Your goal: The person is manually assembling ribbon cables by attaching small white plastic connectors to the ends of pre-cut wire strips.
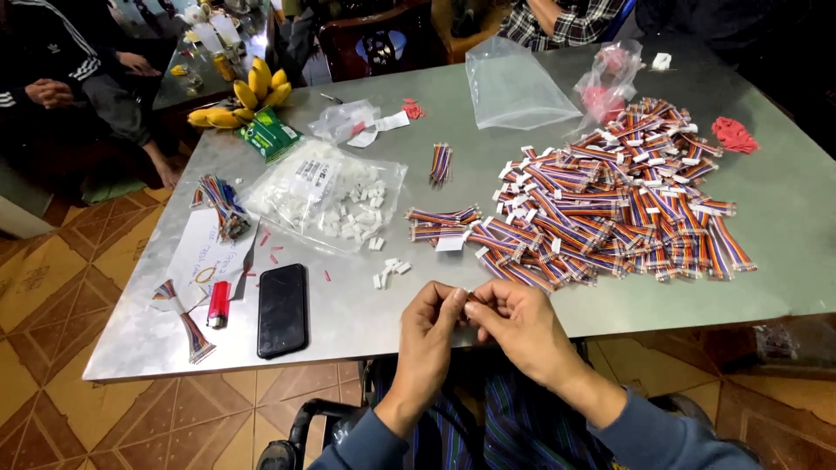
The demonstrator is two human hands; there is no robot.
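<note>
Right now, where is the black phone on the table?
In the head view, the black phone lies left of both hands, near the table's front edge, beside the red lighter.

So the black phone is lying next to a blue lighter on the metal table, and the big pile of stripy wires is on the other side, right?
Nearly. The lighter is red, not blue; the head view shows it. It does lie beside the black phone on the metal table, and the big pile of stripy wires is on the other side.

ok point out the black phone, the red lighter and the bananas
black phone [282, 310], head view, middle of its dark screen
red lighter [218, 306], head view, middle of its red body
bananas [248, 94], head view, middle of the yellow bunch
</note>
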